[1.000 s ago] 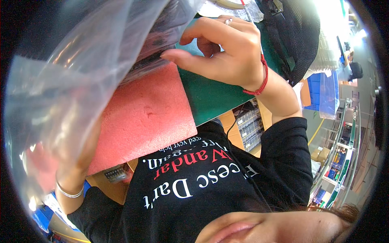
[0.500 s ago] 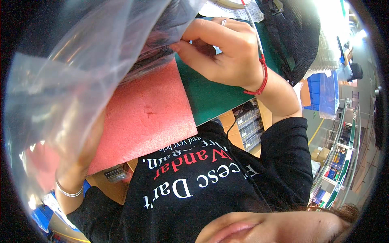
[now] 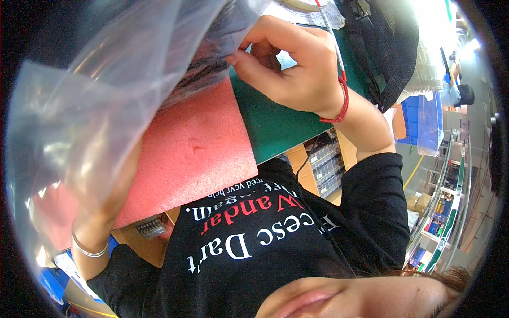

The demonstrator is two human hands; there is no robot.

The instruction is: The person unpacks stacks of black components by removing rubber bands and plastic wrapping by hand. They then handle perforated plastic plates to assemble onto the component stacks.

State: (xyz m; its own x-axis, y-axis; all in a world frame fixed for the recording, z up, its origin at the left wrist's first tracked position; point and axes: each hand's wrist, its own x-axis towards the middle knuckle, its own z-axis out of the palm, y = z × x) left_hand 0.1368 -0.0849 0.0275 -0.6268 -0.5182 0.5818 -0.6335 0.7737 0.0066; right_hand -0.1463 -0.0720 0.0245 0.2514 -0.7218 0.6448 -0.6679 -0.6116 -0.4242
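A large clear plastic bag (image 3: 101,100) hangs over the left side of the view, close in front. My right hand (image 3: 302,71) is closed in a pinch, thumb against forefinger, on the bag's right edge. Dark, blurred contents (image 3: 207,58) show through the plastic beside those fingertips; their kind cannot be made out. Behind the bag my left hand (image 3: 124,164) reaches up, seen only hazily through the film, with its fingers hidden. Under the bag lies a pink foam sheet (image 3: 196,148), its corner toward my body.
A green work surface (image 3: 270,122) extends beneath the foam. At its far right lies a black mesh bag (image 3: 392,47), with a red-and-white cord (image 3: 339,58) next to it. Cardboard boxes with packed parts (image 3: 324,164) stand below the edge. Blue crates (image 3: 411,119) and another person (image 3: 456,94) are farther right.
The forefinger of my right hand has bent and risen slightly, widening the gap inside the pinch. The bag's film has shifted a little; my left arm looks nearly unmoved.
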